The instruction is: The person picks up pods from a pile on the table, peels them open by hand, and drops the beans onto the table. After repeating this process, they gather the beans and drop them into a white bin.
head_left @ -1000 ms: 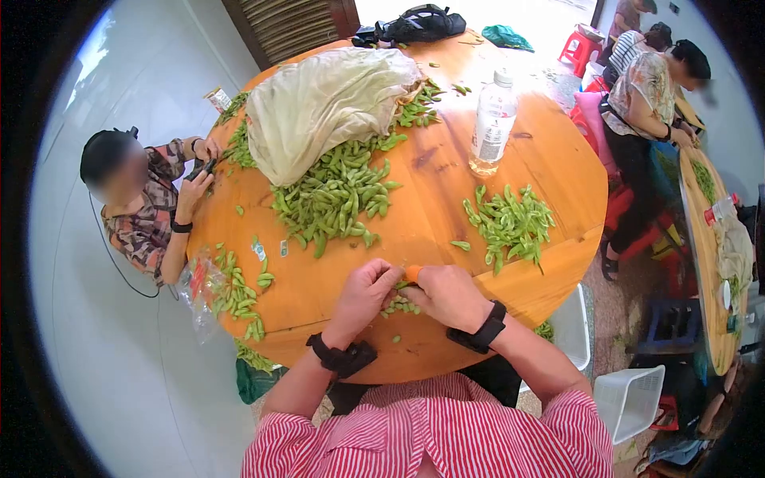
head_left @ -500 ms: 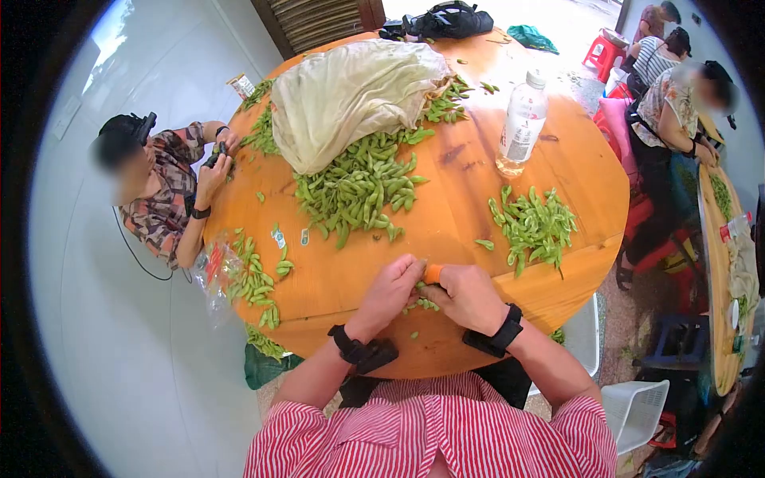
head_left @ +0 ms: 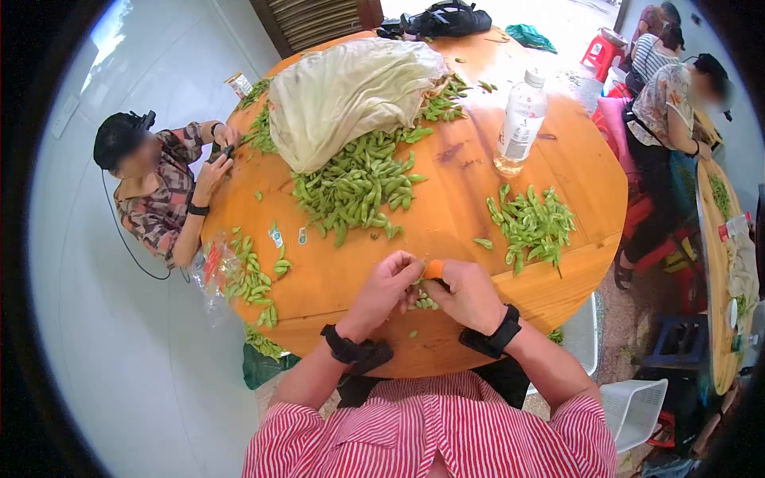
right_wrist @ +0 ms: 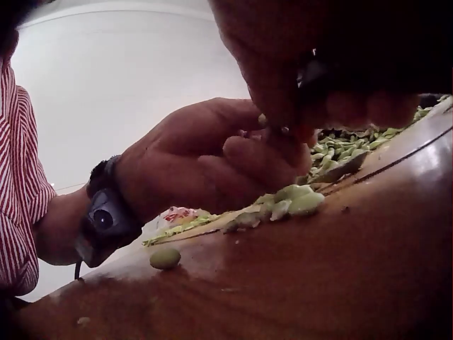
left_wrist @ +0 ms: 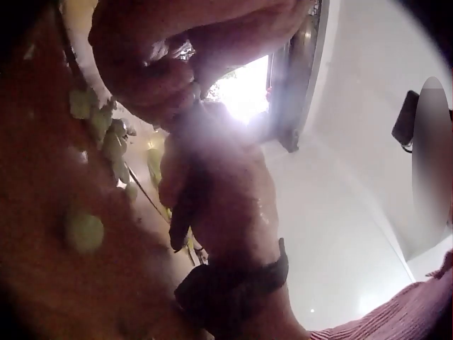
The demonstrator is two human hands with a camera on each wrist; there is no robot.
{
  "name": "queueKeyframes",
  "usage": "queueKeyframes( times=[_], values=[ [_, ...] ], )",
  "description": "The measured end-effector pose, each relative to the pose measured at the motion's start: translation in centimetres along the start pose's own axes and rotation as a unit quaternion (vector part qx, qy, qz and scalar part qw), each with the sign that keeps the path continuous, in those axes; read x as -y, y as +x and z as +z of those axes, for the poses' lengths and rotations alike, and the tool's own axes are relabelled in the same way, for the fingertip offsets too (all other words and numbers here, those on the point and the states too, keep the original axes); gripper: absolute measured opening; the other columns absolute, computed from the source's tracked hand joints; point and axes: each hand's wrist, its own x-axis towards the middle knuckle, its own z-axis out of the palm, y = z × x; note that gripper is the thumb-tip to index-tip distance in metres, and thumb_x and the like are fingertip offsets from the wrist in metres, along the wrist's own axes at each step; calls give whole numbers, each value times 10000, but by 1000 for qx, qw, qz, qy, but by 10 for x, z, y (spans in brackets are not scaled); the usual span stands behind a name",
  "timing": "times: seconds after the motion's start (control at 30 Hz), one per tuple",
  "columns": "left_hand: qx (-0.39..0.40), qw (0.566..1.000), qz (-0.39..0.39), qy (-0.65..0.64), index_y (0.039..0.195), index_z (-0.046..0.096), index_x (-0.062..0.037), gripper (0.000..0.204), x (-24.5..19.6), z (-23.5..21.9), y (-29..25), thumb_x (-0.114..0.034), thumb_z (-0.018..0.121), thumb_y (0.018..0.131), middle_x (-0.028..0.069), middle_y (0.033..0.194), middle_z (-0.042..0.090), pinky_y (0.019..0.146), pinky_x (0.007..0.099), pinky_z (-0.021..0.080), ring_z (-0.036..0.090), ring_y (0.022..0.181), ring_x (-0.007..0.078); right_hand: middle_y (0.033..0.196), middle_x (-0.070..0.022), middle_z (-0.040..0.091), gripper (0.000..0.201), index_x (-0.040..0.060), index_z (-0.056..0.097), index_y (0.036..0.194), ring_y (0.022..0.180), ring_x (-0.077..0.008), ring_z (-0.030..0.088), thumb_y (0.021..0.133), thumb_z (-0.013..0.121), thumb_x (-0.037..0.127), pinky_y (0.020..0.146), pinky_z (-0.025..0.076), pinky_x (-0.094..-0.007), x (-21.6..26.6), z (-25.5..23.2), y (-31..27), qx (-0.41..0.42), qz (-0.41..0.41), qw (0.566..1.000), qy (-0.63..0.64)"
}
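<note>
Near the table's front edge, my left hand (head_left: pixel 389 288) and right hand (head_left: pixel 472 296) meet at the fingertips, pinching a small green piece (right_wrist: pixel 262 120) mostly hidden by the fingers. An orange band (head_left: pixel 433 269) shows at the right hand's forefinger. The right wrist view has the left hand (right_wrist: pixel 212 156) with fingers curled, below the dark right hand (right_wrist: pixel 325 64). In the left wrist view the left hand (left_wrist: pixel 191 49) is above the strapped right hand (left_wrist: pixel 226 191). Shelled beans (head_left: pixel 425 302) lie below the fingers, and one loose bean (head_left: pixel 413 334) is nearer the edge.
A pale cloth (head_left: pixel 351 95) partly covers a large pod heap (head_left: pixel 355 187). At right are a bottle (head_left: pixel 522 123) and a smaller green pile (head_left: pixel 532 227). Pods (head_left: pixel 251 279) and a plastic bag (head_left: pixel 215 275) lie left, beside a seated person (head_left: pixel 163 187). White crates (head_left: pixel 633 410) stand below.
Since a second ago the head view has shifted, moving the table rightward in it. Over the last half second, the left fingers have shifted slightly at the meeting point; the person at left has turned their head.
</note>
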Motion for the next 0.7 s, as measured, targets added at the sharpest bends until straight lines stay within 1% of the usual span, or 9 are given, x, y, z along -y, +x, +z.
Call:
queueKeyframes(
  times=[0.07, 0.2, 0.27, 0.3, 0.37, 0.43, 0.53, 0.6, 0.7],
  values=[
    [15, 1000, 7, -14, 1028, 563, -41, 218, 6, -5, 2, -253, 584, 981, -7, 774, 585, 509, 181, 466, 580, 629, 51, 735, -168, 616, 124, 50, 593, 801, 680, -382, 622, 824, 629, 167, 581, 491, -467, -2, -1, 0, -3, 6, 1000, -17],
    [10, 999, -9, -53, 1089, 557, -25, 234, 8, -5, 4, -221, 603, 970, 11, 808, 604, 531, 193, 495, 592, 637, 71, 729, -152, 606, 118, 55, 595, 792, 664, -371, 619, 820, 633, 163, 573, 492, -460, 0, -4, 1, -13, -6, 997, -75],
    [3, 995, 11, -95, 1111, 554, -12, 231, 9, -2, 4, -175, 614, 958, 38, 878, 625, 564, 211, 507, 609, 662, 98, 731, -149, 605, 114, 58, 599, 796, 665, -368, 621, 820, 635, 164, 575, 492, -460, -1, -4, 2, -16, -5, 996, -91],
    [4, 995, 11, -95, 1111, 554, -12, 231, 10, -2, 3, -175, 614, 958, 38, 878, 625, 564, 211, 507, 609, 662, 98, 733, -146, 605, 111, 61, 604, 800, 665, -364, 622, 819, 636, 166, 576, 492, -460, -1, -5, 1, -18, -2, 994, -106],
    [33, 996, 54, -65, 1128, 552, -10, 234, 11, -4, 2, -112, 634, 934, 35, 871, 616, 598, 217, 526, 615, 705, 98, 738, -147, 607, 114, 60, 611, 811, 668, -366, 622, 822, 638, 171, 578, 493, -460, -2, -6, 0, -23, -6, 994, -103],
    [42, 996, 55, -59, 1132, 552, -11, 236, 11, -7, 3, -95, 634, 927, 32, 874, 618, 612, 216, 526, 617, 719, 95, 742, -148, 610, 118, 60, 619, 822, 671, -367, 623, 825, 639, 176, 581, 494, -459, -3, -8, -1, -27, -10, 995, -101],
    [53, 996, 55, -40, 1146, 552, -11, 245, 8, -9, 2, -73, 628, 921, 25, 879, 621, 628, 213, 521, 616, 733, 88, 752, -159, 623, 127, 60, 631, 837, 679, -370, 626, 833, 644, 187, 586, 496, -461, -5, -10, 0, -19, -8, 999, -41],
    [57, 997, 54, -26, 1156, 552, -10, 250, 6, -9, 1, -68, 621, 923, 20, 881, 621, 629, 210, 517, 614, 732, 84, 753, -171, 632, 139, 57, 640, 846, 688, -372, 629, 842, 648, 196, 594, 499, -462, -5, -11, 0, 5, 17, 1000, -18],
    [59, 996, 60, -8, 1182, 544, -1, 265, 2, -8, -2, -42, 585, 924, 19, 876, 618, 637, 225, 515, 606, 730, 82, 750, -185, 632, 147, 59, 654, 865, 694, -375, 632, 847, 651, 206, 594, 496, -462, -10, -9, -1, 19, 23, 998, -57]
  ],
)
